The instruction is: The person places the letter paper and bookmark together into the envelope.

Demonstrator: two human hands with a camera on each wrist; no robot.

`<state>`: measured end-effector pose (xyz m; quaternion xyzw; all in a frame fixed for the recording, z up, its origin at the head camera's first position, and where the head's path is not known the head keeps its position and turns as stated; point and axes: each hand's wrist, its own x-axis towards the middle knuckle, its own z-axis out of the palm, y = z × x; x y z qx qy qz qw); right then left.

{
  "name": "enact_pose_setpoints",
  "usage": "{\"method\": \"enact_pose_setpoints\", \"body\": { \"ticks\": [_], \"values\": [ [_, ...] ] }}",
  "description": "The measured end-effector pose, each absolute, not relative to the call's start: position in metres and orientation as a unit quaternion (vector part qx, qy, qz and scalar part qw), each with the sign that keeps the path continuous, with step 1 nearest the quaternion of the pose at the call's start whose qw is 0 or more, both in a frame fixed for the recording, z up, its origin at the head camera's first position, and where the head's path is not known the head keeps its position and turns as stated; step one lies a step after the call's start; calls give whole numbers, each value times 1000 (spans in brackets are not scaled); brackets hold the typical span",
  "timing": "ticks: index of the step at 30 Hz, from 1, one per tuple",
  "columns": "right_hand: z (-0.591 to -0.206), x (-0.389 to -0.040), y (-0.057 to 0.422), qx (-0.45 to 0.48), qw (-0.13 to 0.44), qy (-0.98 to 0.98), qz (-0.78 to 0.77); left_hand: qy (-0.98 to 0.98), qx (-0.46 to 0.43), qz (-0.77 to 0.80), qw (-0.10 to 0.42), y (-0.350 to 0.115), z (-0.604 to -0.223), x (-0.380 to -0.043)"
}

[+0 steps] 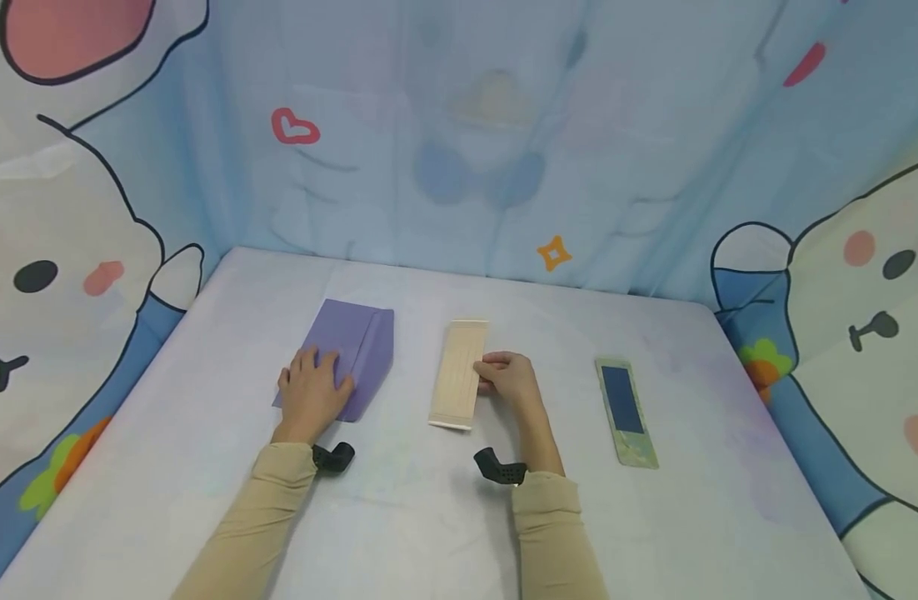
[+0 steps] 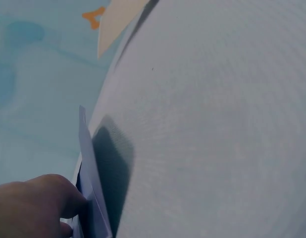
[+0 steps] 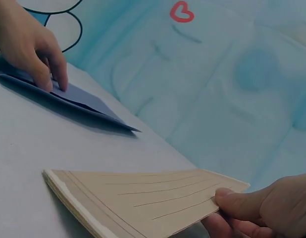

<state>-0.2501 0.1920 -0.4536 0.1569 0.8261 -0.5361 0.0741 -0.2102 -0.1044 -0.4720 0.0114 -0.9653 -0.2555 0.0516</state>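
Observation:
A purple folded paper envelope (image 1: 369,350) lies at the left of the table, its right-hand flap standing up at a slant. My left hand (image 1: 312,396) rests on it with fingers spread, and in the right wrist view the fingertips press its upper face. Between the hands is a beige stack of lined letter paper (image 1: 459,371). My right hand (image 1: 510,379) pinches its right edge, thumb on top and fingers beneath. The right wrist view shows the printed lines on the letter paper (image 3: 143,198) and its raised near edge.
A pale green flat packet (image 1: 636,450) with a dark blue rectangle lies on the right of the white table (image 1: 699,533). Behind the table hangs a blue cartoon-printed curtain (image 1: 466,225), which also runs along both sides.

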Motion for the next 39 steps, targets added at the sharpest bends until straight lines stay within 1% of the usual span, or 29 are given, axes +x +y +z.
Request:
{"method": "enact_pose_setpoints", "body": {
  "ticks": [6,19,31,39],
  "values": [
    [-454,-250,182,156,78,799,-576,-966,9,-253,53,-106,-475,-211],
    [-459,-253,176,159,82,784,-594,-965,11,-256,55,-104,-475,-212],
    [-459,-252,169,153,80,754,-633,-962,9,-264,71,-105,-476,-211],
    [-461,-252,159,133,86,740,-653,-962,9,-267,64,-105,-476,-210]
  ]
}}
